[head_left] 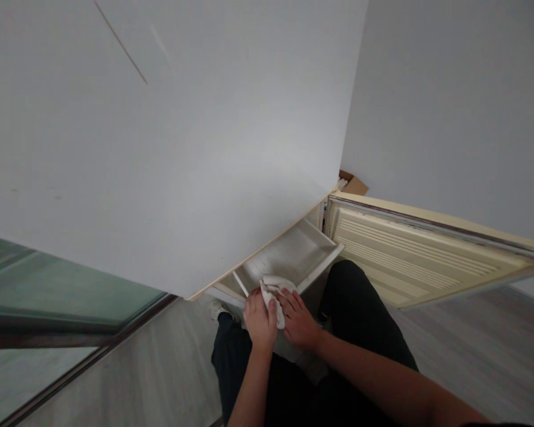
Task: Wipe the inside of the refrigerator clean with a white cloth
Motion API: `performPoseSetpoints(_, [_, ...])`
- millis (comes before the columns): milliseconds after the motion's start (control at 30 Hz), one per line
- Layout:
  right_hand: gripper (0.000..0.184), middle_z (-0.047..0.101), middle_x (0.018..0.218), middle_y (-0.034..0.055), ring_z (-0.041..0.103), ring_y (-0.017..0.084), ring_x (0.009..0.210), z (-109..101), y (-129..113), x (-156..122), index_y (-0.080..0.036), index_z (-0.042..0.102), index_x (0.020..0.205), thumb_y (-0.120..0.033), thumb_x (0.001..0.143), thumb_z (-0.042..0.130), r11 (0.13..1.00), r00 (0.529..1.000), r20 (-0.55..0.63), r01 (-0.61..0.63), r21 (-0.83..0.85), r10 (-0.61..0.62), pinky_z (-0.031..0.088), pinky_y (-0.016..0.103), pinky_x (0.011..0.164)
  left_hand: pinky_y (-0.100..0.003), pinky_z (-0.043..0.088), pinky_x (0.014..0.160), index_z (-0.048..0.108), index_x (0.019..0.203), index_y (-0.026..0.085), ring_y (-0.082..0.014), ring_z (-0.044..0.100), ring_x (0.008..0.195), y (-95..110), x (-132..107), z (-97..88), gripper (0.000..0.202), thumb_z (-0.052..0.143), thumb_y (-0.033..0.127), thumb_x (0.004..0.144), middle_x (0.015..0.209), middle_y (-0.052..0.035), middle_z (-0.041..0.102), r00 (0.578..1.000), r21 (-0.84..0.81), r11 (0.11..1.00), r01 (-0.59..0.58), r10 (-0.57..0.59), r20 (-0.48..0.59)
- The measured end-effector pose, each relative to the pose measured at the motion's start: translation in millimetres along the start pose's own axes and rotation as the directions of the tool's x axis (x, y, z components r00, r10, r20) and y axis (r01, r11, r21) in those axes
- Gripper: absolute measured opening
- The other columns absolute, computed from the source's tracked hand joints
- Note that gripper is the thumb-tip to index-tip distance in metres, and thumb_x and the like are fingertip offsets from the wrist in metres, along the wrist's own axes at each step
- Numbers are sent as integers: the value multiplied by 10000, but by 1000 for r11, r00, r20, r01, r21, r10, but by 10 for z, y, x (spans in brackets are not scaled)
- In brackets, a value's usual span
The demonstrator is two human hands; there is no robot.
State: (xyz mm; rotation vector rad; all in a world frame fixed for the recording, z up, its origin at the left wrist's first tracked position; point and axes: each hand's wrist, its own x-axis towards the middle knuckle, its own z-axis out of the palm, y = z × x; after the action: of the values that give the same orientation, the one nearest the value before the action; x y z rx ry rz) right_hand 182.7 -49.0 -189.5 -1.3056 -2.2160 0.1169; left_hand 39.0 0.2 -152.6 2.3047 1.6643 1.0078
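Observation:
Between both hands is a crumpled white cloth (279,283), held just over the front of a pulled-out white drawer (291,252). My left hand (258,317) has its fingers closed on the cloth's left side. My right hand (299,320) presses against the cloth from the right, fingers bent over it. Part of the cloth is hidden behind the fingers. The drawer juts out from under a white tabletop (231,148), and a thin divider (240,283) shows at its left.
A cream louvred cabinet door (382,249) stands swung out to the right. Behind it a cardboard box (355,185) sits by the wall (454,107). A dark-framed glass panel (62,290) is at the left. My knees flank the drawer above a grey wood-look floor (160,367).

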Motion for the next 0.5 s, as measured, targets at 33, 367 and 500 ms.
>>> performPoseSetpoints(33, [605,439,1545,182,197,324,1529,-7,30,14,-101,471,1497,-313,932,510,999,1000,11,2,46,-2,219,575,1233,-480,421,1031,582,1238,130,-327,556,1199,13,6,-11,427,342,415,1029,1210,-187,634,1000,-28,1000,12,-12,-4])
performPoseSetpoints(367, [535,584,1412,139,517,246,1339,-747,-442,257,-172,516,1454,-428,1025,325,679,959,3,-204,705,284,391,420,1163,-437,514,998,632,1171,188,-263,656,1113,192,-564,-265,391,360,416,1008,1139,-121,690,845,-618,645,448,-532,56])
performPoseSetpoints(500, [678,337,1614,150,261,299,1518,-1011,-780,178,-193,479,1500,-529,919,569,783,965,145,86,615,-220,217,478,1250,-501,490,1053,738,1020,190,-307,627,1200,13,-920,-354,445,356,403,939,1143,-154,705,764,-543,564,622,-590,262])
